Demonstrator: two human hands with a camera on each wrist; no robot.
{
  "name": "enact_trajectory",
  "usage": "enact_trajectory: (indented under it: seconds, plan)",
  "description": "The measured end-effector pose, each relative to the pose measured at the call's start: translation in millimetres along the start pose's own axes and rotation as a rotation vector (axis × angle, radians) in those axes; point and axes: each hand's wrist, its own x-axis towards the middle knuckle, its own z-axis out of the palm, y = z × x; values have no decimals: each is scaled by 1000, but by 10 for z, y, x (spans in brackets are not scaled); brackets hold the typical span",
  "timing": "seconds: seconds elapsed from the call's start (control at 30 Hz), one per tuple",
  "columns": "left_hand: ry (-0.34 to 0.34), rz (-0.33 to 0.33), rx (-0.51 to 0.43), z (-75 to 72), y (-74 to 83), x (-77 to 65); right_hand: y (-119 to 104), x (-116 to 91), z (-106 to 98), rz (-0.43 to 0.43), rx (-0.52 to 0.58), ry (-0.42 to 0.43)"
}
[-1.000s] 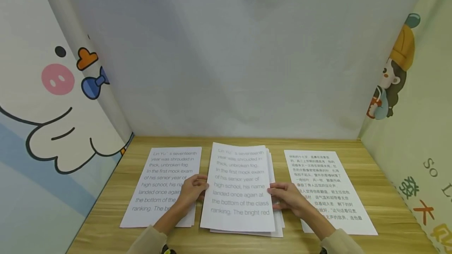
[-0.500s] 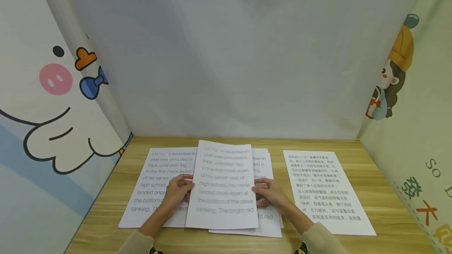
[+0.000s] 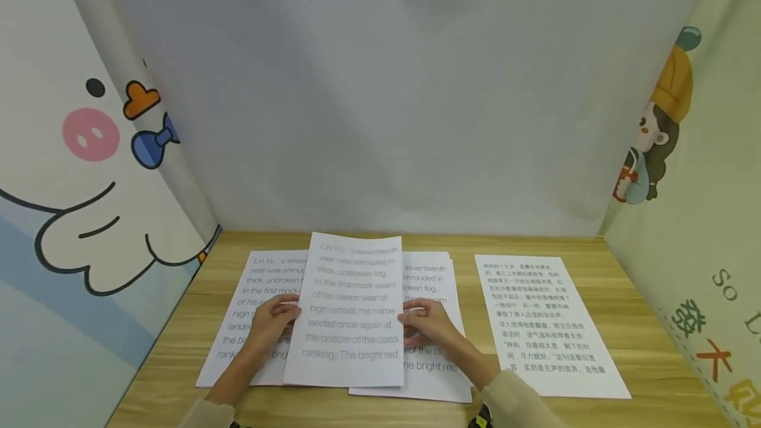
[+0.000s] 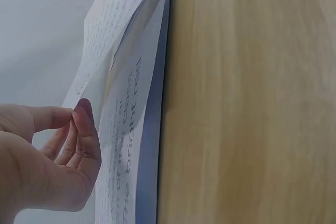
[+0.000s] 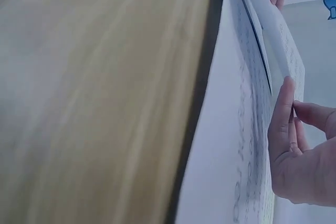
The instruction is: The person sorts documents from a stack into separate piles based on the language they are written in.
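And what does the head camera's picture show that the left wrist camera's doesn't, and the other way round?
Only the head view: the right hand, the page of Chinese characters and the cartoon girl in a yellow hat.

Only the left wrist view: a low, sideways look into the gap between the held sheet and the printed paper beneath it.

Both: the left hand pinching the held sheet's edge, and the wooden tabletop.
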Motion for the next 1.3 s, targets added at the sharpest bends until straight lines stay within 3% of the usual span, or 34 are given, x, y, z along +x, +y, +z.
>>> enact_trajectory:
  seconds: [0.37, 0.9, 1.1, 1.3]
  plan:
    - [14, 1, 52, -442, -31, 50, -68, 193, 375, -18, 54, -72]
    - [124, -71, 102, -976, -166, 111, -188, 362, 964, -19, 130, -172]
    - [165, -112, 70, -1080, -177, 146, -196, 448, 1129, 9, 169, -167]
    - [163, -85, 82, -1107, -188, 107, -240, 468, 1190, 36, 160, -175]
